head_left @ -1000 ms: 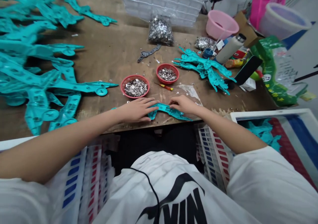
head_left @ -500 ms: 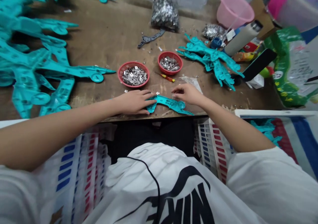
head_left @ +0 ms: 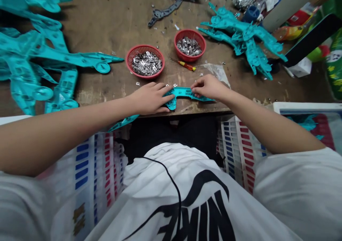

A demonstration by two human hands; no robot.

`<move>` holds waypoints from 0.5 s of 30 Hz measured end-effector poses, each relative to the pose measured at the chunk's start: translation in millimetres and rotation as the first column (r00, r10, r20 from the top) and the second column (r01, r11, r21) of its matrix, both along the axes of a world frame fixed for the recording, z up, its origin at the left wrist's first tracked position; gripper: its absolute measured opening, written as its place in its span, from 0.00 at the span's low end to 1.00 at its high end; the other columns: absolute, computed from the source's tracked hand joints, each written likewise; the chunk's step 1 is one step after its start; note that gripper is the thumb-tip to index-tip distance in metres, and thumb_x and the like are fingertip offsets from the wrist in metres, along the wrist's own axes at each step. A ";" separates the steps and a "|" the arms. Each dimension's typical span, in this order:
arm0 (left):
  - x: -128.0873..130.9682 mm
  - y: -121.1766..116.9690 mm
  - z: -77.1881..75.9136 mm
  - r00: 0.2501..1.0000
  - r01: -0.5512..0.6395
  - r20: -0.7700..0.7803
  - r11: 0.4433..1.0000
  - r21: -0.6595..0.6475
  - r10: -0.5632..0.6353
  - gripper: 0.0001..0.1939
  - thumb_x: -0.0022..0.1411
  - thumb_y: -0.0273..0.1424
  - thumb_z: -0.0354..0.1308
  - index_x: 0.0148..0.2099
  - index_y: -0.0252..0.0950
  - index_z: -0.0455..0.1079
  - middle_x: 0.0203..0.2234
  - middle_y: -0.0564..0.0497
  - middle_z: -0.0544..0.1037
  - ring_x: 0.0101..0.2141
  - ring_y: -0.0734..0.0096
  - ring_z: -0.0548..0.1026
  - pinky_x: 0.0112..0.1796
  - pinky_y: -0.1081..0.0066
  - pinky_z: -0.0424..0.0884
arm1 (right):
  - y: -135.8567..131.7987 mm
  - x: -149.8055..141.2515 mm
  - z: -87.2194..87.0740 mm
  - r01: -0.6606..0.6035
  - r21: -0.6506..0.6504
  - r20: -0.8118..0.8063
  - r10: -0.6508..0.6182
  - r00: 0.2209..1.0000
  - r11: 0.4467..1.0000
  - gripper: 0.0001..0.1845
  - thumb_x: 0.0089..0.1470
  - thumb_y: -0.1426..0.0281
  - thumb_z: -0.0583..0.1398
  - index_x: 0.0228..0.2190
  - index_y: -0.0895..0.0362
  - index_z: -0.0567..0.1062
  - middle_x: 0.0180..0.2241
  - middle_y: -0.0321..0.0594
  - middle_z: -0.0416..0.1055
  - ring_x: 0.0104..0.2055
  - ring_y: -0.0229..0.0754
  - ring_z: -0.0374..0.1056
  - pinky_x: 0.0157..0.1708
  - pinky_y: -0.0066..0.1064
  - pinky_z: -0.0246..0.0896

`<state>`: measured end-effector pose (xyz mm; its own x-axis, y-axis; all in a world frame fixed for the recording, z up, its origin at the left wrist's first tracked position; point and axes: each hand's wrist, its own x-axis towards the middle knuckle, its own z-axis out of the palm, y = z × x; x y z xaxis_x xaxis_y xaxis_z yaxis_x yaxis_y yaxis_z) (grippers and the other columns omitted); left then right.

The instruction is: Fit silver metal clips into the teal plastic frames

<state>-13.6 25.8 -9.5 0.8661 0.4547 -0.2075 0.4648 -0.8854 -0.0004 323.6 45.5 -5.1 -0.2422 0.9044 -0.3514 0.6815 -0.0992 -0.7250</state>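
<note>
A turquoise plastic part [head_left: 183, 91] lies along the front edge of the table. My left hand [head_left: 153, 99] rests flat over its left end, fingers spread, covering some of it. My right hand [head_left: 210, 87] is pinched just above the part's right half, fingertips at its surface; whatever they hold is too small to make out. Small metal clips [head_left: 138, 83] lie loose around the part. Behind it stand two red baskets, the left basket [head_left: 128, 66] and the right basket [head_left: 203, 53], both holding small metal pieces. A yellow-and-red screwdriver [head_left: 187, 66] lies between them.
Turquoise parts [head_left: 66, 57] are heaped at the left, and a smaller pile [head_left: 245, 34] lies at the right. A grey part [head_left: 164, 12] lies farther back. At right are a dark flat panel [head_left: 311, 40] and a clear plastic bag [head_left: 217, 72]. Plastic crates [head_left: 81, 166] stand below the table edge.
My right hand has come down onto the right half of the turquoise part in a pinch. My left hand stays on the left end. The camera view has shifted closer to the table.
</note>
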 end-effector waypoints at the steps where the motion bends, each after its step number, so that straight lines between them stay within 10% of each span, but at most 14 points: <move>1: 0.0 1.2 -0.1 1.000 0.001 0.025 1.000 -0.017 -0.001 0.36 0.94 0.51 0.59 0.90 0.36 0.75 0.90 0.28 0.71 0.85 0.28 0.74 0.81 0.39 0.74 | -0.3 -0.8 0.1 0.003 -0.007 -0.005 -0.003 1.000 1.000 0.08 0.68 0.76 0.79 0.37 0.52 0.93 0.30 0.40 0.86 0.32 0.49 0.85 0.43 0.42 0.90; 8: -20.5 43.2 17.9 0.924 -0.221 0.310 0.975 -0.041 0.222 0.41 0.99 0.55 0.42 0.87 0.27 0.70 0.93 0.34 0.63 0.90 0.32 0.66 0.87 0.35 0.63 | -6.4 -9.6 8.6 0.062 -0.030 0.116 -0.058 0.992 0.998 0.10 0.74 0.79 0.71 0.44 0.54 0.93 0.33 0.43 0.88 0.36 0.54 0.88 0.49 0.46 0.90; 11: -41.7 73.7 11.1 0.870 -0.360 0.339 0.931 -0.061 0.359 0.52 0.98 0.60 0.32 0.77 0.18 0.80 0.86 0.32 0.75 0.86 0.31 0.71 0.82 0.40 0.68 | -9.7 -12.3 11.0 -0.143 0.169 0.291 0.089 0.952 0.975 0.13 0.73 0.78 0.68 0.47 0.56 0.95 0.39 0.48 0.92 0.45 0.58 0.90 0.57 0.47 0.86; 15: -58.9 97.5 -7.3 0.855 -0.390 0.291 0.902 -0.187 0.430 0.45 0.94 0.59 0.37 0.66 0.36 0.90 0.70 0.42 0.91 0.71 0.53 0.84 0.73 0.51 0.77 | -14.7 -17.2 12.8 -0.463 0.261 0.514 0.284 0.810 0.847 0.17 0.74 0.77 0.64 0.50 0.61 0.96 0.53 0.60 0.93 0.58 0.66 0.88 0.64 0.50 0.79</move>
<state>-72.5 123.3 -16.7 0.6344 0.7725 -0.0274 0.7423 -0.5989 0.3005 306.4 30.8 7.7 -0.4879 0.8551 -0.1754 0.8594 0.4353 -0.2682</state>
